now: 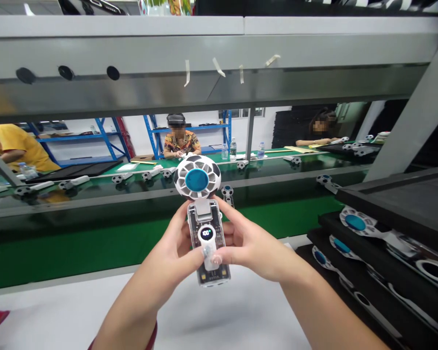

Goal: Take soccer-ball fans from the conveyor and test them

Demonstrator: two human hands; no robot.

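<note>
A handheld fan (203, 228) stands upright between both hands, held above the white counter (233, 311) without touching it. The left hand (168, 255) and right hand (250, 245) grip its transparent body (214, 272) from opposite sides. The fingers (178, 228) of both hands are closed around the body and curl behind it. The two thumbs (216, 260) meet on the front, on a white panel just below the round display (206, 233), which reads 100. The fan head (197, 177), a white vented housing with a blue hub (196, 180), projects above the fingers and tilts away from them.

To the right of the fingers stand stacked black trays (394, 209) holding more fans (355, 222) of the same type. Beyond the fingers runs a green conveyor belt (95, 257) carrying white fan parts (151, 172) and water bottles (232, 149). Across the belt, a co-worker in a patterned shirt (180, 143) handles a small item. Another co-worker (323, 133) leans on the belt at the far right, and a person in a yellow shirt (18, 148) is at the far left. Blue shelving (190, 129) stands behind them.
</note>
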